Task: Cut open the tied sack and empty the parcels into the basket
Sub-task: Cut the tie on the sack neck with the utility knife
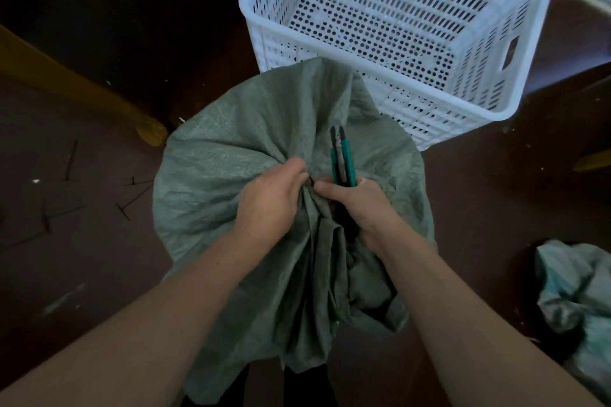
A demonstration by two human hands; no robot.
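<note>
A grey-green woven sack (231, 168) stands on the floor in front of me, its mouth gathered into a bunch of folds that hang toward me. My left hand (271, 198) is closed around the gathered neck. My right hand (357, 205) holds green-handled cutters (342, 155), handles pointing up and away, with the cutting end down at the neck and hidden by my fingers. The tie itself is hidden. An empty white perforated plastic basket (496, 82) stands just beyond the sack at the upper right. No parcels show.
The floor is dark brown. Several cut black ties (71, 158) lie scattered on the floor at the left. A crumpled pale green sack (575, 287) lies at the lower right. A yellow bar (82, 89) runs diagonally at the upper left.
</note>
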